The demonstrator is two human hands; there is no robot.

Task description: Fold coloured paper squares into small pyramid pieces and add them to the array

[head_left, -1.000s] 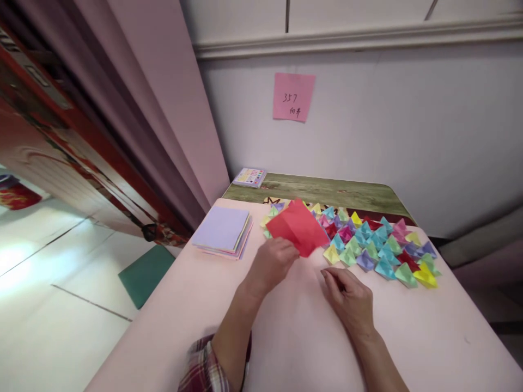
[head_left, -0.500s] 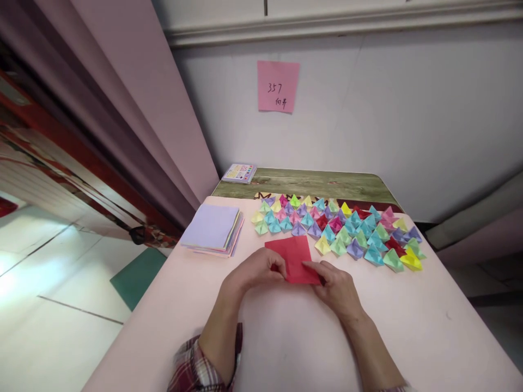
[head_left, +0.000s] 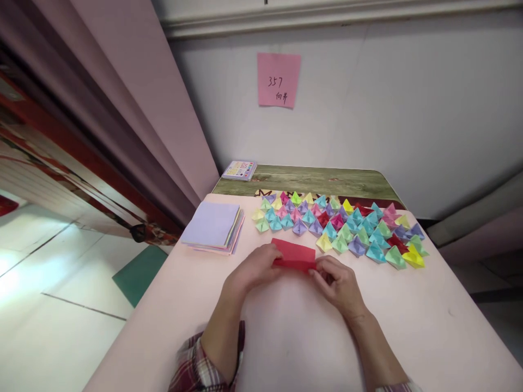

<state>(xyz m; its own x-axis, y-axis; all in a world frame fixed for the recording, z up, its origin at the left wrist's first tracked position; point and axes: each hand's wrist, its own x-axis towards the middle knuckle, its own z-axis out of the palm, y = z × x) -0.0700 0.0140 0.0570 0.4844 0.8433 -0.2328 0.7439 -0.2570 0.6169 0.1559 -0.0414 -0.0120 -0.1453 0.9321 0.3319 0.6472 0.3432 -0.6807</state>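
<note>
A sheet of red paper point(head_left: 295, 252) is held between my two hands over the pink-white tabletop. Its near part is folded up, so it shows as a narrow strip with a crease across it. My left hand point(head_left: 261, 267) grips the left end, fingers curled over the edge. At the lower right corner, my right hand point(head_left: 335, 280) pinches the paper between thumb and fingers. Just beyond the sheet lie rows of small folded paper boats point(head_left: 345, 231) in many colours.
To the left lies a stack of coloured paper point(head_left: 213, 224), lilac on top. A packet point(head_left: 240, 170) rests on the green wood-patterned board point(head_left: 310, 178) at the back. A pink note point(head_left: 279, 79) is stuck to the wall. A curtain point(head_left: 163, 109) hangs at the left.
The red paper went from a nearly flat square to a folded strip, its near edge brought up and away from me. My left hand moved slightly forward along with it.
</note>
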